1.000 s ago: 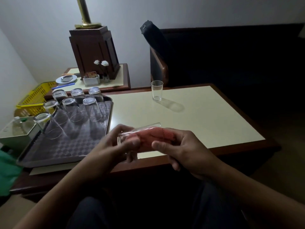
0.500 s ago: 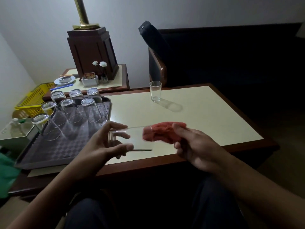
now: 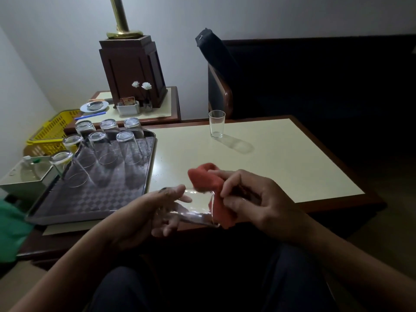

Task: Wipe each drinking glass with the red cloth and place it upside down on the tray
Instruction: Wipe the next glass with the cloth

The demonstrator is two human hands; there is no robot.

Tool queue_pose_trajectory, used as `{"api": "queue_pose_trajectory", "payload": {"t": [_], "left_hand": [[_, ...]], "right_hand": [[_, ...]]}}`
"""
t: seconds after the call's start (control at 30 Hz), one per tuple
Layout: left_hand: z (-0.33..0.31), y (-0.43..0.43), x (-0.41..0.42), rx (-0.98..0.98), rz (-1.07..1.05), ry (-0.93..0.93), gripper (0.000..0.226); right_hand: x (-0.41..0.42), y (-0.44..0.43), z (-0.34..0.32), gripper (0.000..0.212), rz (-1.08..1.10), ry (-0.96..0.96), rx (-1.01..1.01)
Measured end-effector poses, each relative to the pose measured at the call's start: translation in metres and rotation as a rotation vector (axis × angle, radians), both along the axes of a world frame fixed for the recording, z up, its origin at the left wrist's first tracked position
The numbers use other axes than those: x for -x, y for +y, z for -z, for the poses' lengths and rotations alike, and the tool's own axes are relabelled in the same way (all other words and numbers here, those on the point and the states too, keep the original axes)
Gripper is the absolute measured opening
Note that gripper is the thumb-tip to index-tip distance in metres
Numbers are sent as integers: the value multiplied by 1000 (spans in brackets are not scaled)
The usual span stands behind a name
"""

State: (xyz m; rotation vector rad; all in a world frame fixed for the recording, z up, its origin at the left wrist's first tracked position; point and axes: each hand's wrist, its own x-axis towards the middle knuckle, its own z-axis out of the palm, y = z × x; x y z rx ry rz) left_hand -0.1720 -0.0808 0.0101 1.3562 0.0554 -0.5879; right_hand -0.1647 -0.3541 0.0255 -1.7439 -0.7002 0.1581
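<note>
The cream-topped table (image 3: 281,165) carries a dark tray (image 3: 90,199) at its left end, where seven glasses (image 3: 130,147) stand upside down. Over the near edge, the left hand (image 3: 155,212) curls round a sideways glass (image 3: 198,204), its mouth toward the right hand (image 3: 254,199), which pinches the red cloth (image 3: 202,175) against that rim. An upright glass (image 3: 216,124) stands near the table's far edge.

Dim overall; the frame's right side is nearly black. Lit from the upper left, the upright glass (image 3: 216,127) casts its shadow rightward across the table (image 3: 292,158). Motion blur softens the red cloth (image 3: 206,176).
</note>
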Motion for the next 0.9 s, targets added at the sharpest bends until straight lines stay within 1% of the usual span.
{"api": "queue_pose_trajectory", "payload": {"t": [0.1,0.13,0.17,0.2,0.23,0.27,0.3,0.33,0.37,0.4,0.43,0.47,0.5,0.53,0.57,0.6,0.67,0.7,0.73,0.77,0.8,0.83,0.87,0.9], "left_hand": [[-5,-6,6,-18,156,3,97],[-7,-7,8,-25,189,-19,96],[-8,-6,10,-45,204,-49,95],[-11,-6,11,-84,200,-97,91],[-16,-6,12,-139,187,-184,81],[-21,-8,13,-190,165,-295,66],[-26,-11,13,-228,135,-418,57],[-29,-12,14,-281,118,-551,57],[-31,-12,14,-337,120,-675,59],[-30,-11,12,-376,136,-750,61],[-28,-9,13,-394,140,-763,63],[-26,-7,15,-383,119,-723,64],[-24,-6,16,-357,90,-657,62],[-23,-8,17,-330,60,-602,54],[-24,-12,18,-325,18,-542,45],[-22,-15,16,-307,-13,-454,43],[-18,-23,13,-216,-58,-172,57],[-19,-27,13,-163,-47,-60,61],[-18,-29,14,-130,-30,-19,65],[-17,-30,15,-115,-4,-63,67],[-18,-31,16,-129,11,-154,62],[-19,-30,16,-154,13,-295,53],[-21,-28,17,-193,2,-448,46],[-23,-25,16,-237,3,-594,47]], "right_hand": [[1,7,8,30,133,-613,100],[0,7,12,37,156,-757,131],[-3,6,14,44,166,-825,163],[-7,3,17,48,184,-791,168],[-8,2,17,46,223,-662,147],[-8,3,17,40,257,-428,105],[-5,8,17,31,253,-137,47],[-3,14,22,25,216,159,-25],[-3,18,29,24,179,396,-80],[-2,23,34,27,139,567,-122],[0,25,38,30,117,633,-149],[0,27,40,31,123,624,-177],[0,27,42,27,163,538,-179],[1,26,41,25,216,399,-149],[2,24,39,25,274,198,-90],[2,23,37,28,337,-54,-24],[0,20,29,31,381,-622,54],[-1,18,26,31,360,-827,80],[-2,17,24,32,346,-901,88],[-4,15,24,33,355,-849,79],[-3,14,22,33,374,-673,45],[-2,14,21,30,381,-401,-18],[0,16,19,24,351,-84,-102],[2,18,19,16,272,231,-173]]}}
